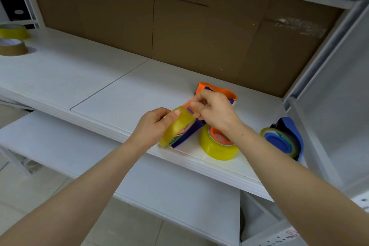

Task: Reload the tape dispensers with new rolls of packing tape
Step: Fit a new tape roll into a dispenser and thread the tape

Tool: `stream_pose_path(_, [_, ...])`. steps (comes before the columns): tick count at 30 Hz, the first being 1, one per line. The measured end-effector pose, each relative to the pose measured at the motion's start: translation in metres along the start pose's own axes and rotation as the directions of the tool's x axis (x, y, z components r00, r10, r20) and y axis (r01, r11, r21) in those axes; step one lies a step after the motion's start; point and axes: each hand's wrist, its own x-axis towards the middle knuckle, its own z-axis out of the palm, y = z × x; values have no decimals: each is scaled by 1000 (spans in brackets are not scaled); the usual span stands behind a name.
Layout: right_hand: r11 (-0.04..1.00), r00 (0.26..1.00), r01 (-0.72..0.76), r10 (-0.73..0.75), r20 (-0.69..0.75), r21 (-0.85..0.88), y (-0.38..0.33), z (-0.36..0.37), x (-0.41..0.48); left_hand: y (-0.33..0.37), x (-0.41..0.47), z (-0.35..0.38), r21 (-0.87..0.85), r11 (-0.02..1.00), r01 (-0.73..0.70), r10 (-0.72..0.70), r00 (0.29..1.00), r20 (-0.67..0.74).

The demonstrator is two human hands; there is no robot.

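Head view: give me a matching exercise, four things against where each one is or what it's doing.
Things:
1 brown roll
2 blue dispenser
3 orange-centred roll
4 left hand

Places or states:
A grips a yellow roll
B far left of the shelf
C right end of the shelf
D lying flat, just below the right hand

Pairs: 1-B, 2-C, 3-D, 4-A.

Four yellow tape rolls; one brown tape roll; two dispensers; two hands.
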Motion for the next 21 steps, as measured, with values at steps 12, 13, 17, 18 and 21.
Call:
stream_pose_path(12, [996,998,-59,61,-16,68,10,4,-2,8,0,9,-79,995,63,-66,997,-27])
stream_pose_path(13, [999,999,-33,33,-31,7,9,4,-2,8,0,9,-72,996,60,-61,998,0])
stream_pose_path(17, [978,994,26,-47,-100,-205,3,1,-4,8,1,7,-69,997,43,-39,997,62])
stream_pose_path(18, [978,992,26,-51,-119,-207,3,-1,-4,8,2,6,-71,997,33,-29,998,58])
stream_pose_path(21, [984,988,22,-48,-147,-174,4,-2,-9,5,2,7,-49,998,26,-23,998,51])
